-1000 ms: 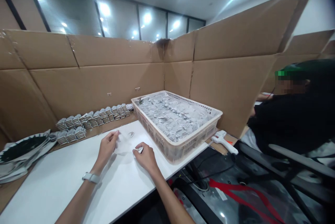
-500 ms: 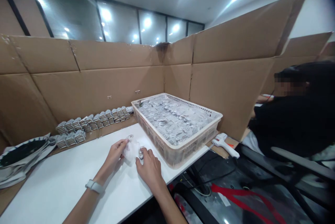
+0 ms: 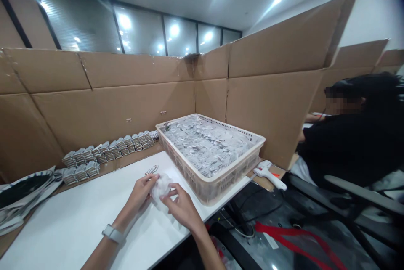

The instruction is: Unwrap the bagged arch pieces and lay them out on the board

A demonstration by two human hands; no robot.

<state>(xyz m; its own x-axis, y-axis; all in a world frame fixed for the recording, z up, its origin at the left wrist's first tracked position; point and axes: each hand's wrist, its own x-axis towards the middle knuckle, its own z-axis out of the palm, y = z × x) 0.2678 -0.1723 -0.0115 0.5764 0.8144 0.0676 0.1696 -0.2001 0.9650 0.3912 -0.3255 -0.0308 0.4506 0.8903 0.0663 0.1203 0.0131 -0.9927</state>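
Mia: In the head view, what are the hands doing?

Ben: Both hands pinch one little clear bag (image 3: 160,186); the left hand (image 3: 142,190) holds its left edge with curled fingers; the right hand (image 3: 181,207) holds its near edge with thumb and fingertips.

Mia: Where is that bag?

Ben: Just beside the basket (image 3: 227,174), on the basket's left side, low over the white table (image 3: 63,223); I cannot tell if anything is inside it.

Mia: What else is near the basket?

Ben: A small metal clip (image 3: 152,169) lies on the table just left of the basket, a bit past the bag; rows of silver packets (image 3: 110,150) sit farther left of the basket, along the cardboard wall (image 3: 110,106); the basket itself is full of shiny packets; a white glue gun (image 3: 268,173) lies just right of the basket; a person in black (image 3: 353,144) sits well to the right of it.

Mia: How should the bag be held to do this well?

Ben: I think soft pinches at the edges are best, so the thin bag does not crumple shut; keeping it low over the table seems wise, so a tiny piece cannot drop far; I would keep both elbows away from the basket, too.
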